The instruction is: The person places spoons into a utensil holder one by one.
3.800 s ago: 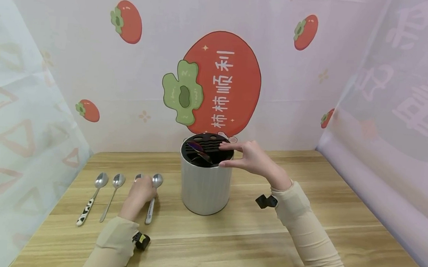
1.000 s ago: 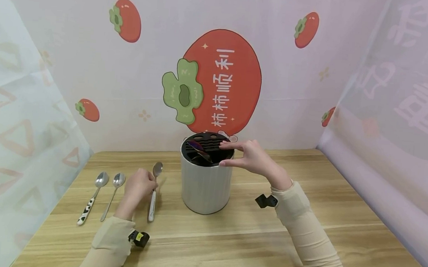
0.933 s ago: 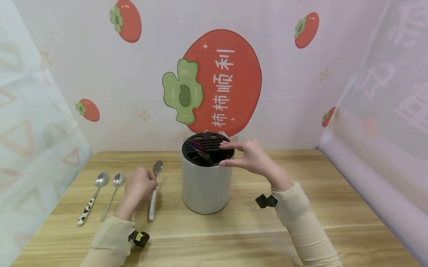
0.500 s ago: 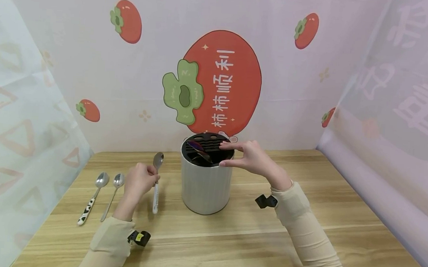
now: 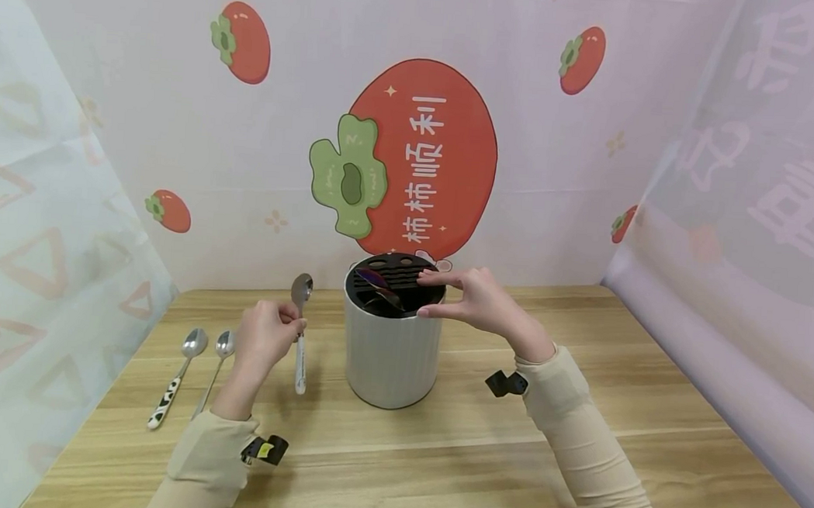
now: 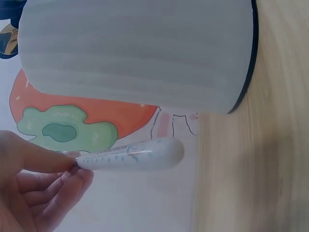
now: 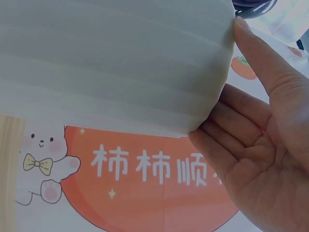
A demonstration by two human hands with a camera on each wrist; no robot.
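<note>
Between thumb and fingers, my left hand (image 5: 265, 335) pinches a metal spoon by the neck. Its white handle (image 6: 140, 154), dotted with a small pattern, points toward me, and its bowl (image 5: 301, 288) faces away. The spoon is up off the table, left of a white ribbed utensil holder (image 5: 389, 362) with a black slotted top (image 5: 402, 263). My right hand (image 5: 481, 301) touches the holder's right rim, thumb at the near side and fingers spread over the top. A dark, purplish utensil (image 5: 377, 279) pokes out of the holder's opening.
On the left of the wooden table (image 5: 393, 478) lie a spoon with a cow-print handle (image 5: 167, 401) and a plain metal spoon (image 5: 209, 382), partly behind my left arm. A patterned cloth (image 5: 421, 22) hangs close behind the holder and along both sides.
My left hand has taken the rightmost spoon and raised it from the table, moving it forward and slightly right. Another spoon bowl seen earliest is now out of sight. My right hand stays put.
</note>
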